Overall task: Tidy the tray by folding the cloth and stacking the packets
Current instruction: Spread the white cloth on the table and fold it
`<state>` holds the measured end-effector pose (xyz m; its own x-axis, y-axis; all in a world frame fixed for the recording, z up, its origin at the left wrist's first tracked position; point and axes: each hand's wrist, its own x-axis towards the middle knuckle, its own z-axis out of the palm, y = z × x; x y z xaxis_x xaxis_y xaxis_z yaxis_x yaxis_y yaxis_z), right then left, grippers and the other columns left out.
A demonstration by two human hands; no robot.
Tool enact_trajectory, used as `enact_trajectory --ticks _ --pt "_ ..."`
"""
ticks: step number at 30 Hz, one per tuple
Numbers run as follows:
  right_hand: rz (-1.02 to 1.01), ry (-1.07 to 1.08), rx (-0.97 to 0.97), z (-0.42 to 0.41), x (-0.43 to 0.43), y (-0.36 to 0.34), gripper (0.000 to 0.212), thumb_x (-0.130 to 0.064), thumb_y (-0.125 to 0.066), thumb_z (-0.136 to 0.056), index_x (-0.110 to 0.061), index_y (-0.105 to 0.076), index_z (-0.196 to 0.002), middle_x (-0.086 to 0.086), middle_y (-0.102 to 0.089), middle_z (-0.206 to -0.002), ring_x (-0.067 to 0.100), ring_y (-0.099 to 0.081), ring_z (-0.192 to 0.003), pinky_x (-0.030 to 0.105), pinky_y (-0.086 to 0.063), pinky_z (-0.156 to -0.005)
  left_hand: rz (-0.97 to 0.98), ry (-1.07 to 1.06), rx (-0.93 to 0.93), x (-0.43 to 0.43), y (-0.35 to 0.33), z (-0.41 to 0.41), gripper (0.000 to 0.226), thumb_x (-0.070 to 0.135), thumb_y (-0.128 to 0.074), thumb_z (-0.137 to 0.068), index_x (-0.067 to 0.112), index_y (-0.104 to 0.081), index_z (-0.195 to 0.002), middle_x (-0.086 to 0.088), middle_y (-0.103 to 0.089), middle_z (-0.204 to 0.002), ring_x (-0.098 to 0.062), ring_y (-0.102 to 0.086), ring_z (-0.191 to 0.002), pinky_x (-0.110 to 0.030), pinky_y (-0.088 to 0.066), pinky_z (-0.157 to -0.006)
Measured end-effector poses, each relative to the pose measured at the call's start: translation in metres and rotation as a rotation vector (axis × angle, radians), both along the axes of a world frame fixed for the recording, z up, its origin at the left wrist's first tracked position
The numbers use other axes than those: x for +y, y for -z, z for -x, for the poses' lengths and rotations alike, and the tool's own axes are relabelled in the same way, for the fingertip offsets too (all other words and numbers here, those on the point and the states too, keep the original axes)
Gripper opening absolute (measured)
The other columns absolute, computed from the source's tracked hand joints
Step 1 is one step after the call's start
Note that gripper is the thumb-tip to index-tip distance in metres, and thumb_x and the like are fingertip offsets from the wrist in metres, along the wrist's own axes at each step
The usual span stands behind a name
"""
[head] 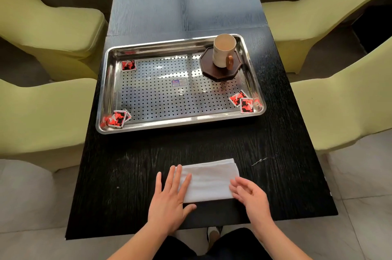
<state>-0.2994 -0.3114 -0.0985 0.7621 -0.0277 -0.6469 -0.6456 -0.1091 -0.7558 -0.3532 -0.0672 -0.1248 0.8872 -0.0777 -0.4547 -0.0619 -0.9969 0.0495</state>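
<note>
A white cloth, folded into a rectangle, lies on the black table near its front edge. My left hand lies flat and open on the cloth's left end. At the cloth's right end my right hand rests with loosely curled fingers, holding nothing. Behind them stands a perforated steel tray. Red and black packets lie in three of its corners: one at the back left, a small pile at the front left, and two at the front right.
A cream mug stands on a dark octagonal coaster in the tray's back right corner. Yellow-green armchairs flank the table on both sides. A small scrap lies on the table right of the cloth.
</note>
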Motion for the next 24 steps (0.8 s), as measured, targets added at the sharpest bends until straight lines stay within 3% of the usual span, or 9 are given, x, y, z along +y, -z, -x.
enact_trajectory --ticks 3,6,8,10,13,17,19,21,24 --pt "0.464 -0.514 -0.461 0.010 0.018 -0.001 0.039 -0.014 -0.054 -0.100 -0.027 -0.057 -0.136 -0.011 -0.046 -0.150 0.005 -0.040 -0.141 0.029 -0.026 -0.120 0.103 -0.001 -0.047 -0.011 -0.003 0.010 0.081 0.066 -0.041 -0.090 0.019 -0.031 -0.154 -0.013 -0.011 -0.166 -0.033 -0.011 -0.153 -0.058 -0.014 -0.117" --pt "0.791 -1.074 -0.702 0.006 0.039 0.016 0.060 -0.042 -0.033 -0.101 -0.027 -0.018 -0.158 -0.009 0.001 -0.166 0.018 0.008 -0.153 0.044 0.004 -0.124 0.118 -0.065 -0.036 -0.018 -0.001 0.015 0.072 0.066 -0.035 -0.094 0.023 -0.038 -0.152 -0.013 -0.024 -0.163 -0.033 -0.020 -0.151 -0.056 -0.018 -0.114" --pt "0.910 -1.222 -0.721 -0.008 0.043 0.029 0.066 -0.049 -0.029 -0.100 -0.027 -0.009 -0.159 -0.003 0.012 -0.167 0.026 0.014 -0.153 0.053 0.007 -0.119 0.103 -0.124 -0.026 -0.016 0.002 0.013 0.068 0.065 -0.035 -0.094 0.030 -0.037 -0.152 -0.012 -0.026 -0.163 -0.034 -0.024 -0.150 -0.056 -0.018 -0.113" --pt "0.991 -1.303 -0.724 -0.022 0.034 0.039 0.067 -0.051 -0.033 -0.100 -0.026 -0.013 -0.159 0.003 0.006 -0.168 0.031 0.007 -0.154 0.057 0.003 -0.119 0.090 -0.140 -0.020 -0.010 0.007 0.015 0.067 0.065 -0.034 -0.092 0.035 -0.032 -0.153 -0.011 -0.022 -0.164 -0.037 -0.023 -0.150 -0.056 -0.018 -0.114" --pt "1.112 -1.273 -0.689 -0.028 0.001 0.045 0.068 -0.053 -0.035 -0.098 -0.023 -0.022 -0.158 0.004 -0.003 -0.168 0.032 -0.003 -0.154 0.058 -0.005 -0.119 0.079 -0.196 -0.002 -0.007 0.011 0.019 0.072 0.070 -0.031 -0.092 0.037 -0.023 -0.155 -0.011 -0.013 -0.166 -0.040 -0.016 -0.151 -0.055 -0.013 -0.117" --pt "1.139 -1.209 -0.734 -0.016 -0.034 0.036 0.064 -0.048 -0.033 -0.097 -0.013 -0.037 -0.151 0.008 -0.018 -0.166 0.032 -0.019 -0.152 0.052 -0.016 -0.119 0.085 -0.306 -0.008 -0.021 0.007 0.019 0.077 0.072 -0.020 -0.092 0.035 0.003 -0.157 -0.012 0.015 -0.166 -0.035 0.012 -0.152 -0.049 0.005 -0.122" --pt "1.091 -1.152 -0.779 -0.002 -0.034 0.027 0.060 -0.046 -0.038 -0.095 -0.011 -0.050 -0.143 0.011 -0.036 -0.159 0.031 -0.038 -0.143 0.049 -0.030 -0.117 0.183 -0.534 -0.020 -0.032 0.000 0.018 0.075 0.063 -0.037 -0.095 0.030 -0.007 -0.156 -0.012 -0.002 -0.165 -0.030 -0.006 -0.151 -0.046 -0.013 -0.121" --pt "1.019 -1.023 -0.759 0.012 -0.025 0.021 0.050 -0.040 -0.051 -0.094 -0.011 -0.057 -0.135 0.011 -0.050 -0.147 0.028 -0.052 -0.127 0.046 -0.049 -0.104 0.360 -0.814 -0.093 -0.040 -0.012 0.012 0.074 0.048 -0.057 -0.093 0.022 -0.020 -0.153 -0.009 -0.030 -0.153 -0.025 -0.033 -0.136 -0.042 -0.037 -0.109" --pt "0.883 -0.667 -0.483 0.015 -0.002 0.013 0.049 -0.026 -0.067 -0.092 -0.011 -0.053 -0.137 0.005 -0.050 -0.139 0.021 -0.051 -0.119 0.035 -0.053 -0.095 0.566 -1.211 -0.121 -0.040 -0.022 -0.005 0.073 0.034 -0.068 -0.090 0.014 -0.033 -0.150 -0.012 -0.045 -0.138 -0.026 -0.049 -0.121 -0.040 -0.046 -0.097"
